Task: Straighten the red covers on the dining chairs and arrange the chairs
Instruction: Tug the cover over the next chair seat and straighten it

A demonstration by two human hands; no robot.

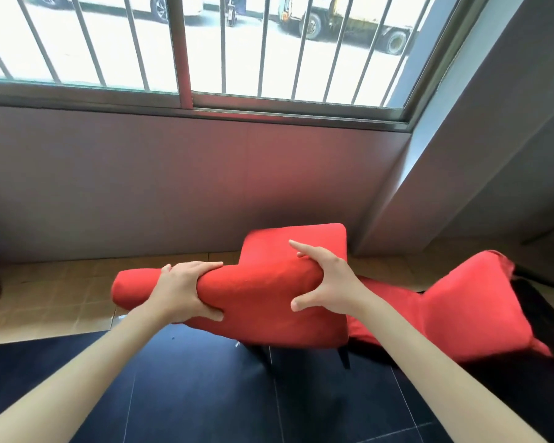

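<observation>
Nearest to where the person stands, dark blue floor tiles run under both bare forearms, which reach forward from the lower corners. Just beyond them the left hand is wrapped round the top edge of a chair back dressed in a red cover, fingers curled over the far side and thumb tucked beneath on the near side, squeezing the padded cloth. The right hand sits at the right end of that same top edge; its palm presses against the fabric while the fingers are spread and mostly straight, one pointing away over the seat, so it pushes rather than clutches. The chair stands in the middle of the scene with its back toward the person, and its red seat shows beyond the hands. Dark legs peek out below the cover on the near side.

To the right, touching or just beside it, a second chair in a red cover leans off at an angle, its cloth bunched and rumpled; whether the two chairs actually touch I cannot tell. Farther on, a strip of tan floor tiles meets a plain grey wall. Above that wall a sliding window with upright metal bars looks out on a bright street where parked vehicles stand. A grey pillar rises at the far right.
</observation>
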